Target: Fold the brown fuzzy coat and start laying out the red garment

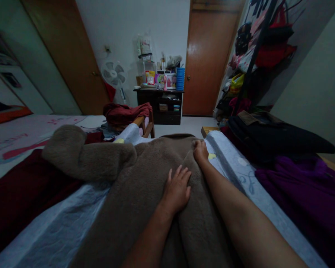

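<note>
A brown fleecy coat [145, 193] lies spread on the bed, its collar end away from me. One sleeve [100, 160] stretches out to the left and bends at its end. My left hand [178, 188] rests on the coat's middle with the fingers spread and flat. Farther up, my right hand [201, 150] is closed on the coat's right shoulder edge, the fabric pinched in its fingers. The other sleeve cannot be clearly made out.
Dark red cloth [30, 197] lies left of the coat on the pale patterned bedding [64, 223]. To the right are a purple garment [301, 190] and folded dark clothes [273, 134]. A red cloth [125, 113] hangs over a wooden frame; beyond stand a fan [114, 74] and black shelf [159, 108].
</note>
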A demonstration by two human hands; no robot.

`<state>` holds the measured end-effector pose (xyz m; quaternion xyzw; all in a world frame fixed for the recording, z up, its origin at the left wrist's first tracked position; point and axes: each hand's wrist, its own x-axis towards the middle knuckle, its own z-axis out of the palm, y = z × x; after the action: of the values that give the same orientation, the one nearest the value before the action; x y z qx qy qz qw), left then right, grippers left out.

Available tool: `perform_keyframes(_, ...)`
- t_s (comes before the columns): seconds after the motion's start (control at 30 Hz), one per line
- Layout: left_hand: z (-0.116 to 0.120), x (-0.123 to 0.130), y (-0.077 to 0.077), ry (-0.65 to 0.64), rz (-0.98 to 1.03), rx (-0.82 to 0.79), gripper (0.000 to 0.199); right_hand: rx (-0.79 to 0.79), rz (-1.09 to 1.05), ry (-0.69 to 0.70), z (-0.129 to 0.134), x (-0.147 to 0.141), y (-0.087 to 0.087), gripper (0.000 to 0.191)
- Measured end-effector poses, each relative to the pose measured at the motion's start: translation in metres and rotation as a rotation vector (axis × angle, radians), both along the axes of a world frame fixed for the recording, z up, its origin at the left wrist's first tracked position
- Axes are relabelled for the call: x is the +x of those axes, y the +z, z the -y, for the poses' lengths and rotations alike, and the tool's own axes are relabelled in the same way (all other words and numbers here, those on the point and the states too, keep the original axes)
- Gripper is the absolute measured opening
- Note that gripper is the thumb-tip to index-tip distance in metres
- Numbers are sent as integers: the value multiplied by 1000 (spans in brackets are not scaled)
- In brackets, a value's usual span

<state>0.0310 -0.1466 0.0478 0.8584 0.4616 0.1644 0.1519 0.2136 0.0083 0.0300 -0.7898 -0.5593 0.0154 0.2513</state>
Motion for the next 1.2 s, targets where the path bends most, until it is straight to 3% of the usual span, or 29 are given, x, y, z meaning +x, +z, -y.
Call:
perform_keyframes(0.13, 2, 2, 2, -61, -1, -28, 64, 15, 105, 75, 6, -8, 7, 36)
perform_keyframes(0.3, -2, 0, -1, 189, 34, -98, 63, -37, 193, 192, 5, -10, 8, 34)
perform_keyframes(0.4, -4, -3, -2, 239, 96, -159, 65, -74, 214, 220, 8, -9, 7, 35)
perform_keyframes(0.57, -8, -8, 0, 189, 168, -210, 61, -154, 223, 292, 12, -9, 9, 44)
perform_keyframes(0.7, -14, -17, 1, 70, 206, -270, 64, -233, 208, 367, 15, -10, 9, 52)
perform_keyframes(0.87, -14, -19, 2, 43, 139, -266, 64, -225, 200, 352, 30, -14, -2, 61)
perform_keyframes(1.0, -5, -9, 4, 116, 39, -106, 59, -90, 198, 327, 44, -15, -5, 47)
perform_keyframes(1.1, 0, -2, 1, 52, 4, 8, 64, -26, 199, 331, 51, -16, 0, 34)
perform_keyframes(1.2, 1, 1, -3, -6, 7, -17, 67, -20, 195, 350, 57, -17, 5, 31)
